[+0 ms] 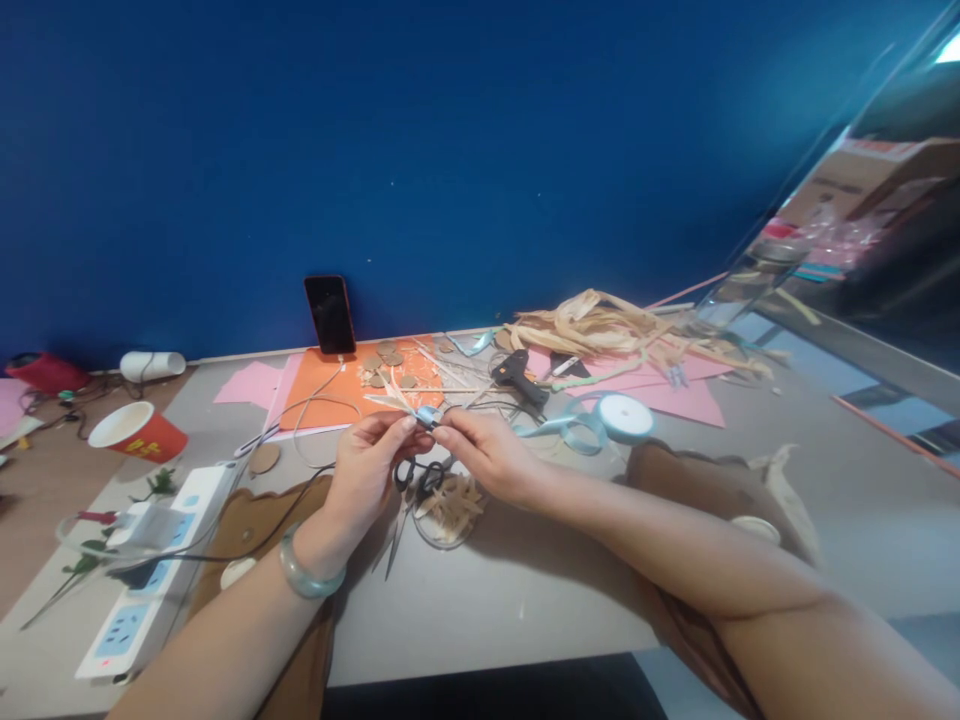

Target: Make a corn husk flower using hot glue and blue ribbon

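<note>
My left hand [367, 465] is closed in a pinch around a small bundle of pale pointed strips [391, 396], which fan out above the fingertips. Fingertips of my right hand [484, 450] meet it from the other side, pinching a bit of light blue ribbon [429, 414] at the bundle's base. A dark piece shows between the fingers, too small to make out. Just below the hands lie scissors [409, 490] with black handles, beside a round clear dish [448, 540] of cut pale pieces.
Behind the hands are a black glue gun [517, 380], dried husks [592, 325], an orange sheet [319, 385] and a phone [330, 315] against the blue wall. A light blue ribbon roll [626, 417] lies right. At left stand a paper cup [154, 438] and a power strip [161, 570] with cables.
</note>
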`<move>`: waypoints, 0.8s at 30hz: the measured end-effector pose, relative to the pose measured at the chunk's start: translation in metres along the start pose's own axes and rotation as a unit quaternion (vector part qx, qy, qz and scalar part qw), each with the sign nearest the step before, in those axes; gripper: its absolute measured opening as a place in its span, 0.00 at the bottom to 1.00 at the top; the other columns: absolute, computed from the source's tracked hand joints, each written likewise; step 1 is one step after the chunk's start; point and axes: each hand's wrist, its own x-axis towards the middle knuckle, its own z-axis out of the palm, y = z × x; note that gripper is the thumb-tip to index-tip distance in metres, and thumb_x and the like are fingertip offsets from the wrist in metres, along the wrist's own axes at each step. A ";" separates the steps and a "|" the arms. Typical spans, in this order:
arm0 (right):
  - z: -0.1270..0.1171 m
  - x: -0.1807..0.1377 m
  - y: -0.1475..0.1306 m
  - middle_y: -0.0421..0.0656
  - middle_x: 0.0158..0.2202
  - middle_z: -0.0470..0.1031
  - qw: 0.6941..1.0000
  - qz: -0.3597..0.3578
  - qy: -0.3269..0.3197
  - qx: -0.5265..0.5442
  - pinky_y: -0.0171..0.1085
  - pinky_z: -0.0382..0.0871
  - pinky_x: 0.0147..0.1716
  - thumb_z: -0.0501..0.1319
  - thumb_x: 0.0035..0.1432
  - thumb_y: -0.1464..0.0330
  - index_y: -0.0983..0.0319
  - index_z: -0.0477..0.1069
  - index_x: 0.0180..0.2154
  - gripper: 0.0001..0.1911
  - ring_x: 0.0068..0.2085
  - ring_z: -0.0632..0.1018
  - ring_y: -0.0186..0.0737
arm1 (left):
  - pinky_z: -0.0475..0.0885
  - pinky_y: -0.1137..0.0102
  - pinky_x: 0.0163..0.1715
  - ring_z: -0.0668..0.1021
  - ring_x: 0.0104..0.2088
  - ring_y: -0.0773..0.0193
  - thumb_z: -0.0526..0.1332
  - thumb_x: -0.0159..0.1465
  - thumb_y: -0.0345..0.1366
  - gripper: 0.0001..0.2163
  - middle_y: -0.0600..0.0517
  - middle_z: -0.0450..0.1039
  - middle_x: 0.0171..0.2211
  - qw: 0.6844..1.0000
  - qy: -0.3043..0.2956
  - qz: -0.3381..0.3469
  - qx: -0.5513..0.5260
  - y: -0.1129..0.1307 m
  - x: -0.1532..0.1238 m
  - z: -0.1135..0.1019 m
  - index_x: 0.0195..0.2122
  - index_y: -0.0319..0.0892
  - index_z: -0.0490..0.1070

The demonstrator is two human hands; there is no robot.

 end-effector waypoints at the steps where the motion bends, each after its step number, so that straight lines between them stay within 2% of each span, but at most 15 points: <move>1: 0.000 0.000 0.000 0.37 0.25 0.65 1.000 -0.003 -0.001 0.005 0.31 0.58 0.28 0.50 0.66 0.62 0.63 0.65 0.29 0.16 0.27 0.66 0.31 | 0.75 0.71 0.32 0.79 0.26 0.66 0.70 0.51 0.36 0.09 0.50 0.78 0.24 1.000 0.001 -0.002 -0.001 0.000 0.000 0.000 0.28 0.37 0.74; 17: 0.002 -0.002 -0.001 0.37 0.23 0.61 0.999 0.023 0.008 0.044 0.30 0.57 0.28 0.50 0.66 0.60 0.63 0.65 0.27 0.18 0.26 0.64 0.30 | 0.75 0.69 0.32 0.79 0.26 0.65 0.70 0.50 0.37 0.10 0.50 0.78 0.24 1.000 -0.003 -0.004 0.004 0.000 -0.001 0.001 0.28 0.38 0.74; 24: 0.000 -0.002 -0.003 0.37 0.24 0.63 0.996 0.041 0.002 0.074 0.30 0.58 0.28 0.52 0.65 0.58 0.65 0.68 0.29 0.19 0.27 0.64 0.30 | 0.74 0.70 0.33 0.79 0.26 0.65 0.69 0.52 0.37 0.09 0.51 0.78 0.24 1.000 -0.013 0.002 0.006 -0.001 0.000 -0.001 0.28 0.38 0.73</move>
